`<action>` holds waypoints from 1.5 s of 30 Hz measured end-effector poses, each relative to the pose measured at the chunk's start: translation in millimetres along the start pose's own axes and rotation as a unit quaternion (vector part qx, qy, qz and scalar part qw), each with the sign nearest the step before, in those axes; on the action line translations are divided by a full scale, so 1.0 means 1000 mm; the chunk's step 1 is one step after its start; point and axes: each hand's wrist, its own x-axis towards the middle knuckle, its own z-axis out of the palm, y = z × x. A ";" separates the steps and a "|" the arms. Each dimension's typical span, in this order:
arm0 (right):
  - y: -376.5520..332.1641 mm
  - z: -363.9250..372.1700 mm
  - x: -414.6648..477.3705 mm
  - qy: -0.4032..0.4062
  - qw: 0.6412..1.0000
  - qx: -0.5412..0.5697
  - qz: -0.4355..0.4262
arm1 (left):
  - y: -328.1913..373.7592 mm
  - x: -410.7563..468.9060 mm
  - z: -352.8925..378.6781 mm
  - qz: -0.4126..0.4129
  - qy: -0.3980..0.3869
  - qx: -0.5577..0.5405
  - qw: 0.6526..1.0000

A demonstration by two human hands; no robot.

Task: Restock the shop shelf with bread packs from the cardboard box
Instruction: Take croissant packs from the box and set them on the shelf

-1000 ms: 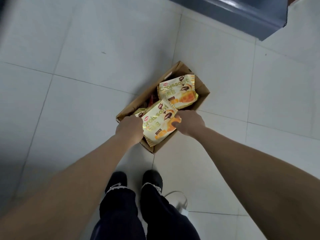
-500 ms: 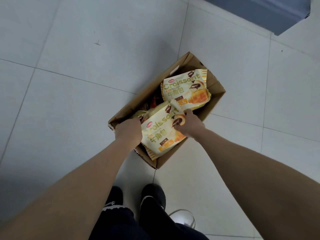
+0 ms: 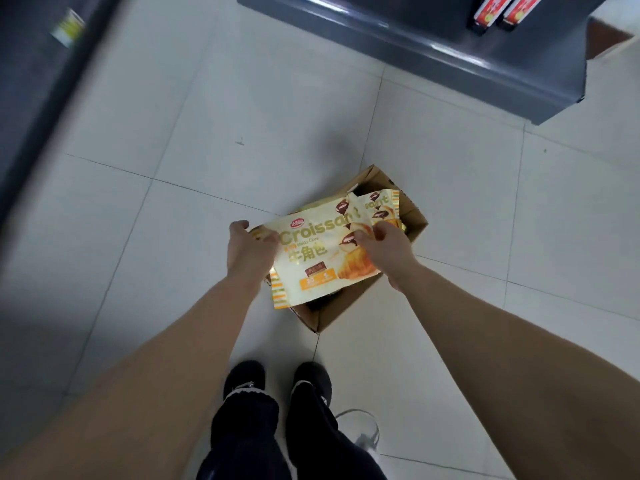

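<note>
Head: one cardboard box [image 3: 347, 305], two croissant packs [image 3: 383, 205]; left grip [image 3: 248, 252], right grip [image 3: 388, 246] clutch front pack [image 3: 313, 268].

Left arm: bare, stretched from lower left toward frame centre.
Left hand [image 3: 249, 252]: gripping left edge of croissant pack [image 3: 311, 261].
Right arm: bare, stretched from lower right.
Right hand [image 3: 388, 247]: fingers curled, pinching croissant pack's right side.

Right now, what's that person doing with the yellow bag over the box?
A person stands over a cardboard box on the tiled floor and holds a croissant pack just above it. The left hand grips the pack's left edge, the right hand pinches its right side. A second pack shows behind it. The dark shelf stands ahead, to the right.
</note>
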 end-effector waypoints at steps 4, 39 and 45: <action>-0.056 -0.026 -0.047 0.011 0.999 0.021 -0.030 | 0.049 -0.044 -0.037 -0.032 0.041 -0.039 0.998; -0.579 -0.065 -0.428 -0.115 0.880 0.076 -0.454 | 0.346 -0.351 -0.532 0.243 0.391 -0.035 0.887; -0.666 -0.037 -0.492 -0.126 0.841 0.116 -0.513 | 0.380 -0.378 -0.624 0.282 0.451 -0.039 0.846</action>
